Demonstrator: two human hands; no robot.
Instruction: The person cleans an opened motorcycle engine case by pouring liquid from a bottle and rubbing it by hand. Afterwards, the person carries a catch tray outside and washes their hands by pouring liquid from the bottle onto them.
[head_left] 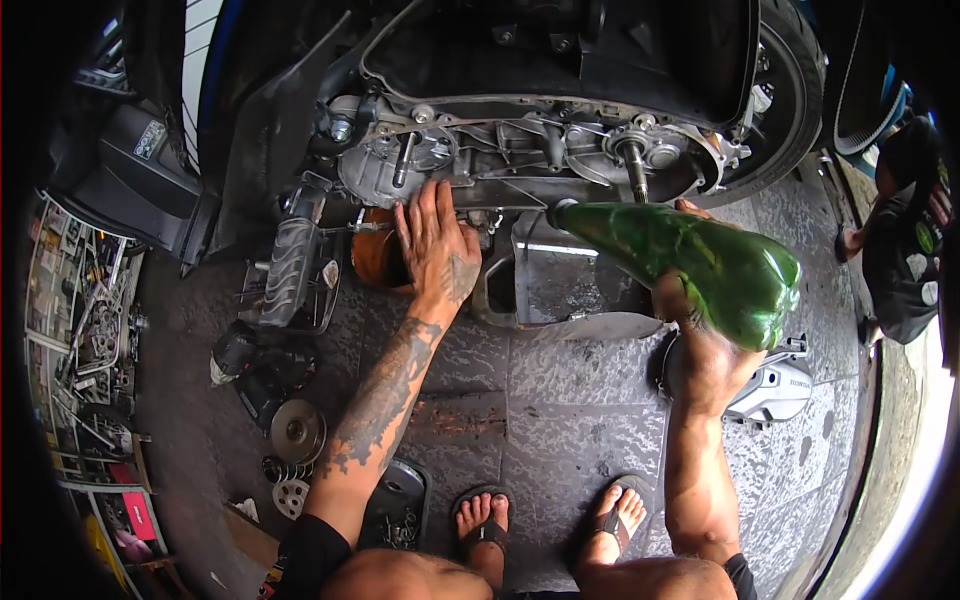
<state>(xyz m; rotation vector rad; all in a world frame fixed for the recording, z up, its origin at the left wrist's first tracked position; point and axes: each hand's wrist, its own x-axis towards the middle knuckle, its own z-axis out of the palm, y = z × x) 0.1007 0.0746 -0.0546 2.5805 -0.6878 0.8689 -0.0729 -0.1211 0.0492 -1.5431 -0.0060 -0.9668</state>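
Observation:
My right hand (708, 362) grips a green plastic bottle (725, 265), tilted on its side with its neck toward the left. The bottle's mouth is just below the opened engine casing (500, 150) of a scooter, above a cut-open metal container (590, 328) on the floor. Fingers stretched, my left hand (440, 245) rests at the casing's lower edge, near a metal shaft (404, 160). Beside it stands an orange-brown can (375, 255), partly hidden by the hand. Another shaft (635, 165) sticks out of the casing near the bottle.
A ribbed metal part (290, 270), a power tool (262, 385) and a round metal disc (298, 431) lie at left. A black tray (410, 490) holds small parts. A silver cover (775, 390) lies at right. Another person (905, 230) is at far right.

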